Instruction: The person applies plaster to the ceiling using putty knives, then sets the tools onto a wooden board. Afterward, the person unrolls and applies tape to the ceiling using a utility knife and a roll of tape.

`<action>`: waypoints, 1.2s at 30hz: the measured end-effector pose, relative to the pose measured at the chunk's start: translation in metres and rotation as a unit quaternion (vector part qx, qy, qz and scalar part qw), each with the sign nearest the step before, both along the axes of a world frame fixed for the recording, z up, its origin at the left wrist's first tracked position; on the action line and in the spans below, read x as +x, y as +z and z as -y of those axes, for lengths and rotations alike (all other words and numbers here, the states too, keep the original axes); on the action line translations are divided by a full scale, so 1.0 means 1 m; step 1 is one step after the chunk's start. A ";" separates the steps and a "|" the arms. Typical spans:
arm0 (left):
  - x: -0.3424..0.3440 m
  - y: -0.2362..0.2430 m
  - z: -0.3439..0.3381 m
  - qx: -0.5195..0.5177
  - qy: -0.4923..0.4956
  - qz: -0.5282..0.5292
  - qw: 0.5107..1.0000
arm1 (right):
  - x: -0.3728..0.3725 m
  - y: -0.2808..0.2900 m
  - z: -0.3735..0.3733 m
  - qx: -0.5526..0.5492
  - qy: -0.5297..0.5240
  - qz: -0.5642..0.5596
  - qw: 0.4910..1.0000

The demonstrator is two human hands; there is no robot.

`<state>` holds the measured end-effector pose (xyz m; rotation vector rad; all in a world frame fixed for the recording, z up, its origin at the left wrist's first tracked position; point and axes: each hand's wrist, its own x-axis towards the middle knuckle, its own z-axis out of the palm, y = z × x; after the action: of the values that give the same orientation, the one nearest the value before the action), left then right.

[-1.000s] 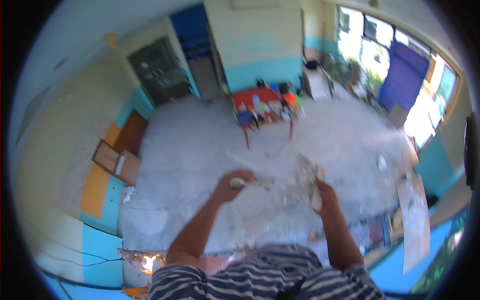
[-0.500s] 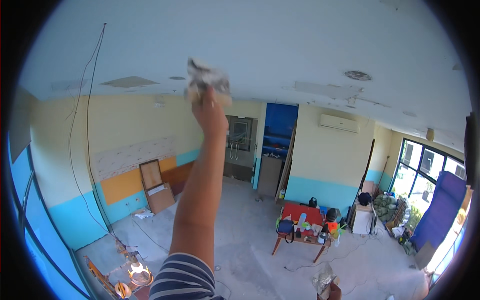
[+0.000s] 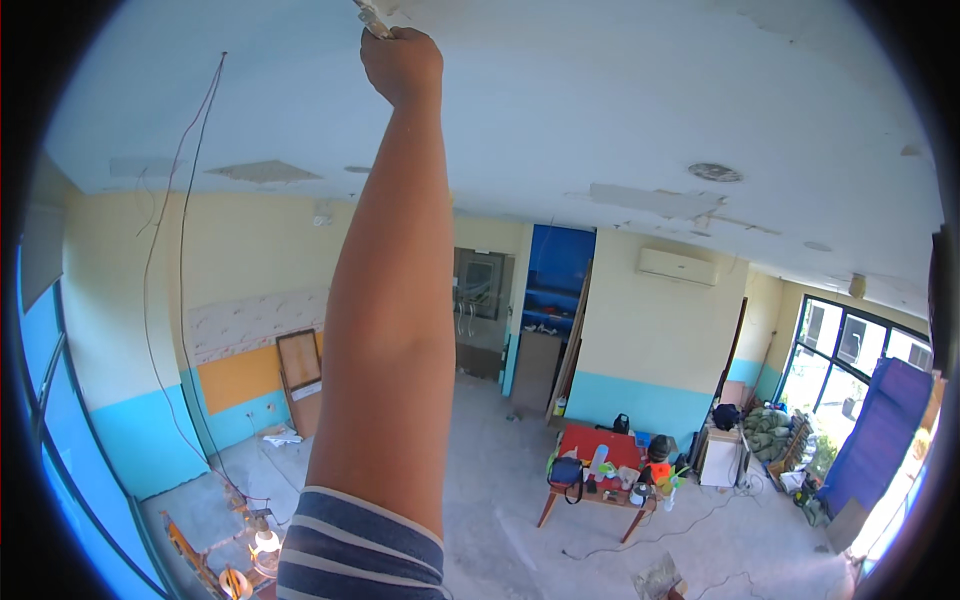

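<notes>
My left arm stretches up to the white ceiling [image 3: 560, 90], and my left hand [image 3: 402, 62] is closed on a putty knife [image 3: 372, 20] smeared with pale paste, which is at a rough patch of ceiling; its blade is mostly cut off by the top edge. Low in the picture, my right hand [image 3: 676, 592] shows only in part, gripping a flat metal plate [image 3: 655, 573] with paste on it.
A red-topped table [image 3: 584, 443] holds bags and containers. Loose wires [image 3: 150, 290] hang from the ceiling at left. A lit lamp [image 3: 265, 540] and wooden frame [image 3: 190, 550] stand low left. Bundles [image 3: 775, 430], boards [image 3: 720, 455] and cables [image 3: 700, 520] lie by the right window.
The view has swung from the floor up to the ceiling. My left hand has risen high with the knife, while my right hand has dropped toward the lower edge with the plate.
</notes>
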<state>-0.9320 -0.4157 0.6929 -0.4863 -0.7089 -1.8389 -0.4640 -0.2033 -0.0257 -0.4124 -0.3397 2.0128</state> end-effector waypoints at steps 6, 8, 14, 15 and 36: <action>-0.014 0.037 -0.012 -0.011 0.003 -0.030 0.999 | 0.013 -0.004 0.003 -0.074 -0.056 0.109 0.990; 0.015 0.040 -0.023 -0.002 0.016 -0.045 0.999 | 0.029 -0.034 -0.009 0.041 0.016 0.057 0.997; 0.078 0.024 -0.053 -0.008 0.059 -0.116 0.991 | 0.035 -0.048 -0.017 0.100 0.056 0.001 0.993; 0.077 0.015 -0.055 -0.008 0.058 -0.115 0.992 | 0.036 -0.047 -0.017 0.100 0.055 0.002 0.993; 0.110 0.032 -0.074 0.023 -0.050 -0.097 0.994 | 0.065 -0.043 -0.003 0.280 -0.094 0.390 0.872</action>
<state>-0.8216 -0.3419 0.7244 -0.6708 -0.5166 -1.8667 -0.3990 -0.2001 -0.0690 -0.8335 -1.2941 1.3809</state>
